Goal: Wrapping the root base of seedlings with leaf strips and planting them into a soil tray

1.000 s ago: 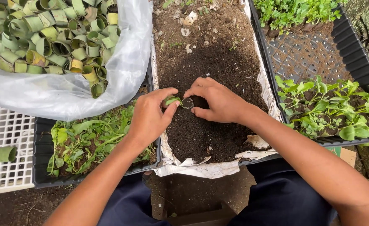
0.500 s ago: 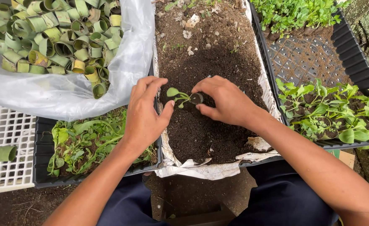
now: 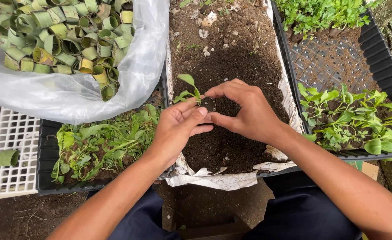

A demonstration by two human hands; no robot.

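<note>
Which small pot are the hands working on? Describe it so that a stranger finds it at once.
Start at the middle tray of dark soil. Near its centre, the left hand and right hand meet around a small leaf-ring pot. Unlike the empty green rings in the plastic bag, it holds soil and one seedling.

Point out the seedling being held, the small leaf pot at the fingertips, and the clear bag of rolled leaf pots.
seedling (image 3: 188,80), head view, on its upper leaf.
small leaf pot (image 3: 208,104), head view, on its round rim.
clear bag (image 3: 71,95), head view, on its bare lower plastic wall.
</note>
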